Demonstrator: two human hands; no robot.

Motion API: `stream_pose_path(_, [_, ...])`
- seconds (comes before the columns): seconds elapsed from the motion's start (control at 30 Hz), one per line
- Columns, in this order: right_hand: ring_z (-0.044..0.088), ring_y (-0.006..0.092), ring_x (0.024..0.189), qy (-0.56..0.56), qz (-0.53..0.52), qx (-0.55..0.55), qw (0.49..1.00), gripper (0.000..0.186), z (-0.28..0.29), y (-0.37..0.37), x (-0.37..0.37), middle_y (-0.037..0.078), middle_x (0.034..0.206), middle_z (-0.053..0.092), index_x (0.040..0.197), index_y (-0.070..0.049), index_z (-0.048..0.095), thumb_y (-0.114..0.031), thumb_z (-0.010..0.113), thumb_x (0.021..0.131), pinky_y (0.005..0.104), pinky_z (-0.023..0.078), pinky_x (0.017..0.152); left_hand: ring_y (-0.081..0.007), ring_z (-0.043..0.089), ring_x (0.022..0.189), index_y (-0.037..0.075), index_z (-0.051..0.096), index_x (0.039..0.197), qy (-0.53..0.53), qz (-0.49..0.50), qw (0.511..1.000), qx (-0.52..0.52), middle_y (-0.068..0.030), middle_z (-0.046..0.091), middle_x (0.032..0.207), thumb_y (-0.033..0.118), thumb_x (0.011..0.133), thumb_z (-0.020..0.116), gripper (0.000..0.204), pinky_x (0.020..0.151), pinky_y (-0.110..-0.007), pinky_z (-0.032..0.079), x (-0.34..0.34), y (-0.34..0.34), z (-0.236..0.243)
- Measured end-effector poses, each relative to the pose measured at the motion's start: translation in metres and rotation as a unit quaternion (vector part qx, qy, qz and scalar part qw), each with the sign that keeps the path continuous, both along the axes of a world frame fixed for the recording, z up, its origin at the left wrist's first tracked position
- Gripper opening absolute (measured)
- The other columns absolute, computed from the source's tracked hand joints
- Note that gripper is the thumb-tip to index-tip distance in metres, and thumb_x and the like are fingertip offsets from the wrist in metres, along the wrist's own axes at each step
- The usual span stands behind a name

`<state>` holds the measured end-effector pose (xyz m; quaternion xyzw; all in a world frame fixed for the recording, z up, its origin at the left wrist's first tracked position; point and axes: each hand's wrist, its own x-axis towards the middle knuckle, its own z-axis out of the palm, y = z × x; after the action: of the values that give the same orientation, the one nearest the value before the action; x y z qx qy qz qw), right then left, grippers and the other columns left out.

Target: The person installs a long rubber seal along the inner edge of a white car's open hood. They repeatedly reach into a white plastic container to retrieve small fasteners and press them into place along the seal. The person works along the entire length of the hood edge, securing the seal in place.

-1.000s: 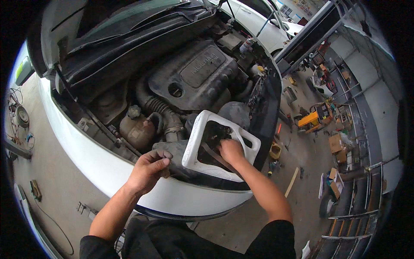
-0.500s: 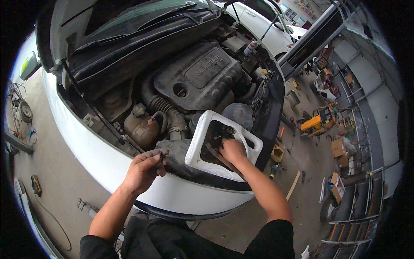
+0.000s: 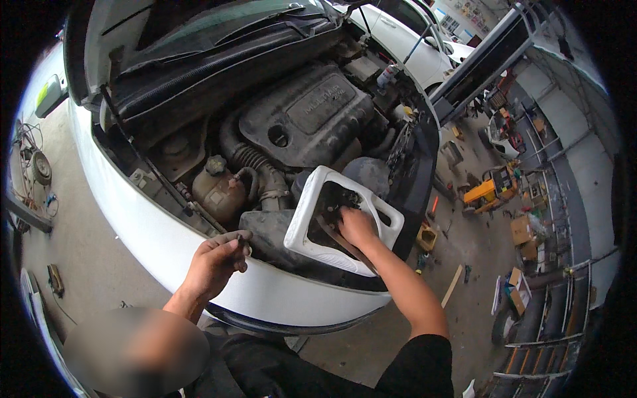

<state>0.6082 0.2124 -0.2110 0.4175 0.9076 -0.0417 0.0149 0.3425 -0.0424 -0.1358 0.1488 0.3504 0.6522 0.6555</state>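
A white plastic jug [image 3: 300,222] with its side cut away lies over the front of the open engine bay, serving as a tray. Dark small parts [image 3: 342,194] fill it, too jumbled to name. My right hand [image 3: 357,227] reaches in among them with curled fingers; the fingertips and anything in them are hidden. A dark flat strip [image 3: 337,240] lies across the jug beside that hand. Above the white front edge of the car, my left hand [image 3: 213,266] pinches a small dark piece [image 3: 240,241] between thumb and fingers. A blurred oval covers part of my left forearm.
Behind the jug sit the black engine cover [image 3: 305,116], a ribbed intake hose [image 3: 251,158] and a coolant tank [image 3: 217,194]. A spray can [image 3: 386,76] stands at the far right of the bay. Cartons [image 3: 523,230] and a yellow machine [image 3: 488,188] are on the floor to the right.
My left hand has shifted slightly left and down, still pinching the small dark piece. My right hand stays inside the jug, almost unmoved.
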Motion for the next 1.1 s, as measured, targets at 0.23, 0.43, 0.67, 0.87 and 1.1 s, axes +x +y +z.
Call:
stream_pose_path(0.23, [0.062,0.0376,0.073,0.106,0.001,0.013,0.994,0.015,0.036,-0.024,0.000,0.019,0.077,0.063,0.084,-0.003,0.056,-0.014,0.064,0.078,0.0462,0.049,0.065,-0.0143,0.049,0.069,-0.003,0.056,0.111,0.023,0.025,0.999,-0.011,-0.0062,0.056,0.083,0.017,0.090,0.054,0.029,0.066,-0.027,0.041,-0.001,-0.006,0.000])
stream_pose_path(0.43, [0.064,0.0349,0.071,0.311,0.024,-0.007,0.950,0.017,0.075,-0.060,-0.003,0.017,0.076,0.065,0.094,-0.003,0.059,-0.015,0.063,0.082,0.0419,0.051,0.062,-0.0161,0.051,0.072,-0.003,0.056,0.110,-0.020,0.025,0.999,0.015,-0.0057,0.057,0.084,0.013,0.087,0.054,0.028,0.066,-0.030,0.043,0.004,0.006,-0.002])
stream_pose_path(0.67, [0.064,0.0198,0.064,0.471,0.103,-0.055,0.874,0.013,0.091,-0.088,-0.061,0.010,0.074,0.065,0.092,0.001,0.059,-0.011,0.058,0.087,0.0307,0.049,0.060,-0.0175,0.055,0.078,0.002,0.061,0.105,0.033,0.072,0.997,0.012,-0.0059,0.061,0.095,0.014,0.085,0.057,0.024,0.071,-0.033,0.047,-0.009,0.021,0.024])
stream_pose_path(0.87, [0.043,0.0083,0.047,0.564,0.060,-0.246,0.786,0.018,0.105,-0.115,-0.178,0.000,0.056,0.048,0.073,-0.006,0.049,-0.015,0.048,0.089,0.0244,0.034,0.044,-0.0168,0.052,0.082,0.003,0.060,0.110,0.100,0.120,0.984,0.089,-0.0045,0.059,0.098,0.017,0.090,0.057,0.025,0.075,-0.032,0.047,-0.070,0.032,0.079])
stream_pose_path(1.1, [0.059,0.0212,0.082,0.574,0.192,-0.062,0.794,0.023,0.179,-0.160,-0.317,0.013,0.092,0.060,0.111,0.000,0.050,-0.012,0.044,0.093,0.0327,0.048,0.061,-0.0184,0.053,0.087,0.001,0.057,0.110,0.080,0.149,0.976,0.136,-0.0075,0.056,0.093,0.023,0.094,0.052,0.028,0.080,-0.034,0.044,-0.168,0.024,0.130])
